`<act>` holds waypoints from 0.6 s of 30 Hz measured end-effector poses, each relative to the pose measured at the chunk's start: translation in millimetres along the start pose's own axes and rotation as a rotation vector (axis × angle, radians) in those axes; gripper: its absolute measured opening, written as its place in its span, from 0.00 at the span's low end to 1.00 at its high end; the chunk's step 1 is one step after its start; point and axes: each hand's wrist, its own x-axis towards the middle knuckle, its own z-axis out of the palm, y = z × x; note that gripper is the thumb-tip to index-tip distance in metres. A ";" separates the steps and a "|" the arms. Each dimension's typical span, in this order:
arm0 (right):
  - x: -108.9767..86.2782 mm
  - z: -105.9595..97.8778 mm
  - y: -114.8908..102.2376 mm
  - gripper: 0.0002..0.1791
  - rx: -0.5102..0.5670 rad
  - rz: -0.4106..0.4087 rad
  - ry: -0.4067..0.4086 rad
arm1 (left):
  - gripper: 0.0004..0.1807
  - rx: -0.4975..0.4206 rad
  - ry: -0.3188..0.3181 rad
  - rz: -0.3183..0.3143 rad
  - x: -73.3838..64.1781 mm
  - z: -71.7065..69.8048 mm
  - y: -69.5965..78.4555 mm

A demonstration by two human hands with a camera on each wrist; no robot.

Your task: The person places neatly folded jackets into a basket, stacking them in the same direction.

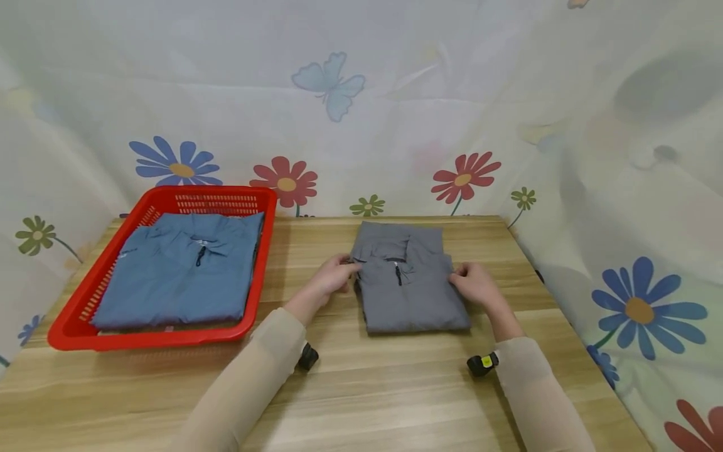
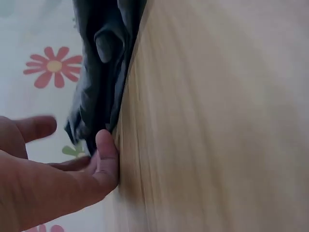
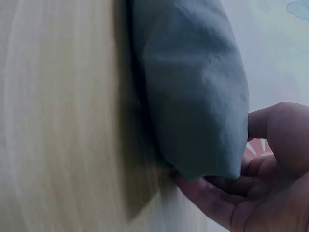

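A folded grey jacket (image 1: pixel 415 295) with a stand collar and a black zipper pull lies on the table, its upper part folded flat behind the collar. At its left edge, near the collar, is my left hand (image 1: pixel 334 274). In the left wrist view the left thumb and fingers (image 2: pixel 107 159) are spread apart, the fingers low beside the jacket's layered edge. My right hand (image 1: pixel 474 284) pinches the jacket's right edge. Seen from the right wrist, that thumb lies against the upper side of the grey fabric (image 3: pixel 193 96) and the fingers reach under its corner.
On the left of the wooden table (image 1: pixel 395 395) stands a red plastic basket (image 1: pixel 260 295) with perforated sides. A folded blue jacket (image 1: pixel 181 276) lies inside it. Behind the table hangs a flower-printed curtain (image 1: pixel 395 125), which also runs along the right side.
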 end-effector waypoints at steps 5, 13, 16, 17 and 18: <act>-1.1 1.9 2.6 0.09 0.039 0.018 0.016 | 0.22 0.029 0.069 -0.002 11.6 -4.4 0.4; -2.8 10.3 4.3 0.08 0.085 0.032 0.068 | 0.13 0.142 0.188 -0.017 30.1 -4.8 -1.8; -3.0 12.8 4.0 0.08 0.087 0.036 0.072 | 0.12 0.201 0.210 -0.040 33.9 -3.9 0.2; -3.0 13.8 4.4 0.08 0.086 0.039 0.073 | 0.11 0.219 0.205 -0.042 34.3 -3.6 1.2; -3.1 14.2 4.7 0.08 0.086 0.037 0.069 | 0.11 0.235 0.197 -0.042 34.5 -3.4 2.3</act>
